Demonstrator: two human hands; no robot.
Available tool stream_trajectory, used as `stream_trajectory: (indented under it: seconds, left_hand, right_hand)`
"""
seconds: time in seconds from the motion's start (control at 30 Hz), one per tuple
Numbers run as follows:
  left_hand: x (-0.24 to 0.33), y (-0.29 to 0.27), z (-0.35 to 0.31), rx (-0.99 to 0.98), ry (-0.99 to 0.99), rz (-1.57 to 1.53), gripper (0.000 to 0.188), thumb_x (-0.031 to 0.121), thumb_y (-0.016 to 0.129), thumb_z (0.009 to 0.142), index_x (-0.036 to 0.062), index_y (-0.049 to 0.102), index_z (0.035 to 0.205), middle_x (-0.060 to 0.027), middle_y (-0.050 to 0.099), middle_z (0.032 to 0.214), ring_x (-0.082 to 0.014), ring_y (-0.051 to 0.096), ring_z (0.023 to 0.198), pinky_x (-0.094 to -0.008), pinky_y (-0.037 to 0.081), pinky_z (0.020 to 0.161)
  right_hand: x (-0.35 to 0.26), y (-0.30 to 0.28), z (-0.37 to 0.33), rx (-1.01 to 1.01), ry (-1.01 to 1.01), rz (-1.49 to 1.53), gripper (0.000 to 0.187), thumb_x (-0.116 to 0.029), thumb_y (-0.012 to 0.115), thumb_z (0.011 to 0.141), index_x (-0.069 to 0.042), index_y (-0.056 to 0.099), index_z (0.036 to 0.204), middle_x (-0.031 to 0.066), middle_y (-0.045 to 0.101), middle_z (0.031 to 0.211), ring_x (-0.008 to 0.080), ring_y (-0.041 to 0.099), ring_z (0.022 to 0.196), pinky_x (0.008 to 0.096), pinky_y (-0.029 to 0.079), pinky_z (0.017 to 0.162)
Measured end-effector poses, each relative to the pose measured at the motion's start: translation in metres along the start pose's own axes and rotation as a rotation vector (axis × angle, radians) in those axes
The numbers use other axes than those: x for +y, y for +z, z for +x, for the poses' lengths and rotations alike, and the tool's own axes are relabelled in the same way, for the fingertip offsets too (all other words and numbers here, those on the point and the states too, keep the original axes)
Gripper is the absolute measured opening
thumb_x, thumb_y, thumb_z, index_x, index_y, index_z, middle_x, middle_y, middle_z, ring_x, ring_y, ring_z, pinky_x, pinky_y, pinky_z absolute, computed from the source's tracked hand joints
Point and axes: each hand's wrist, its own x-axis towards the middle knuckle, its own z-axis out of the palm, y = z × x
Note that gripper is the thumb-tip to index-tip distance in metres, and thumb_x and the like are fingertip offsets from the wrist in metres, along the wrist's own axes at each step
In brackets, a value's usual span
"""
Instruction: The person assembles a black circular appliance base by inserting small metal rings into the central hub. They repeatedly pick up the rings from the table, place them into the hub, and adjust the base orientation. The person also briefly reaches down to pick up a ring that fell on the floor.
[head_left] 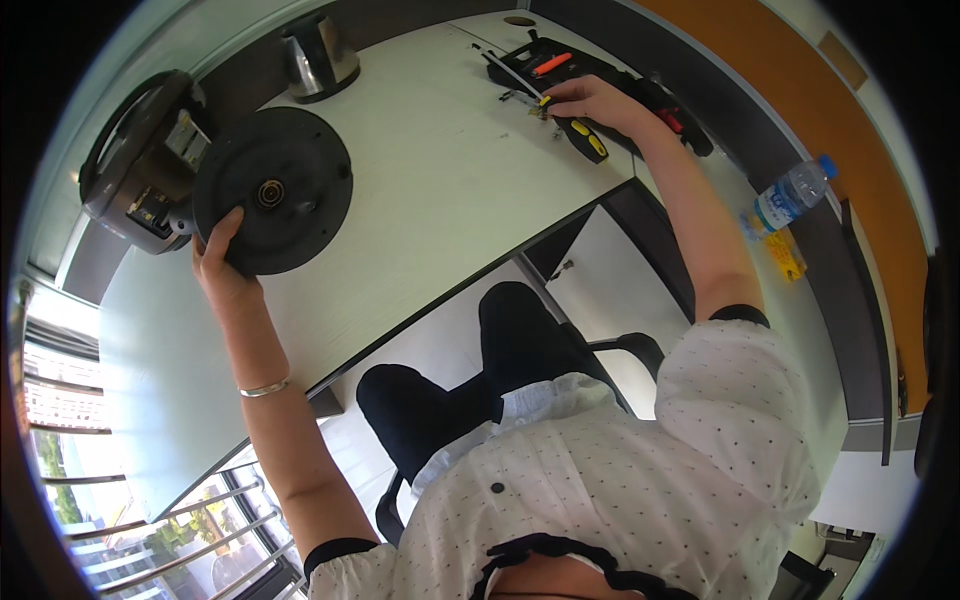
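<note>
My left hand grips a round black disc by its near edge, thumb lying on its face. The disc has a coiled metal ring at its centre and is raised in front of a dark rice-cooker-like appliance, hiding part of it. At the far right of the table, my right hand is closed with its fingertips at the collar of a black-and-yellow screwdriver. The screwdriver's long shaft points to the far left. Small metal pieces, perhaps screws, lie beside the fingertips.
Beyond my right hand is an open black tool case with an orange-handled tool. A metal kettle stands at the back left. On the right are a water bottle and a yellow packet. An open cabinet door is below the table.
</note>
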Motion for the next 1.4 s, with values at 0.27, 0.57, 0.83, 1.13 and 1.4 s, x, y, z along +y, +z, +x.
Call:
stream_trajectory:
  seconds: [0.27, 0.57, 0.83, 1.13, 1.4]
  left_hand:
    - [0.006, -0.009, 0.005, 0.026, -0.011, -0.053, 0.053, 0.003, 0.066, 0.065, -0.0071, 0.053, 0.115, -0.0166, 0.061, 0.107, -0.0270, 0.060, 0.097, -0.0348, 0.048, 0.090]
    - [0.006, -0.012, 0.007, 0.059, -0.072, -0.095, 0.054, 0.008, 0.062, 0.070, -0.0066, 0.051, 0.120, -0.0171, 0.059, 0.112, -0.0284, 0.060, 0.101, -0.0363, 0.050, 0.089]
    - [0.009, -0.017, 0.008, 0.064, -0.100, -0.124, 0.054, 0.008, 0.062, 0.071, -0.0072, 0.048, 0.121, -0.0180, 0.059, 0.113, -0.0291, 0.060, 0.103, -0.0376, 0.050, 0.091]
    - [0.006, -0.023, 0.012, 0.073, -0.093, -0.148, 0.053, 0.009, 0.062, 0.071, -0.0077, 0.049, 0.119, -0.0190, 0.059, 0.113, -0.0294, 0.059, 0.103, -0.0389, 0.050, 0.092]
    - [0.003, -0.026, 0.012, 0.054, -0.086, -0.132, 0.055, 0.010, 0.061, 0.073, -0.0076, 0.046, 0.123, -0.0200, 0.057, 0.116, -0.0303, 0.058, 0.106, -0.0397, 0.049, 0.093]
  right_hand:
    - [-0.044, 0.063, 0.001, -0.130, -0.106, -0.233, 0.037, -0.015, 0.066, 0.082, 0.001, 0.060, 0.115, 0.0106, 0.065, 0.103, 0.0180, 0.059, 0.092, 0.0288, 0.046, 0.083]
    - [-0.050, 0.098, 0.014, -0.091, -0.192, -0.430, 0.031, -0.017, 0.063, 0.076, 0.000, 0.066, 0.101, 0.0162, 0.066, 0.094, 0.0278, 0.062, 0.088, 0.0334, 0.048, 0.080]
    - [-0.052, 0.106, 0.013, -0.098, -0.175, -0.544, 0.032, -0.018, 0.061, 0.078, -0.002, 0.065, 0.105, 0.0169, 0.063, 0.100, 0.0308, 0.059, 0.095, 0.0368, 0.047, 0.085]
    - [-0.058, 0.116, 0.007, 0.074, -0.247, -0.738, 0.028, -0.022, 0.062, 0.078, -0.004, 0.066, 0.099, 0.0138, 0.060, 0.097, 0.0288, 0.056, 0.100, 0.0385, 0.049, 0.083]
    - [-0.110, 0.165, 0.061, 0.130, -0.361, -1.002, 0.020, -0.010, 0.061, 0.072, -0.004, 0.069, 0.090, 0.0131, 0.063, 0.094, 0.0268, 0.056, 0.095, 0.0367, 0.049, 0.077]
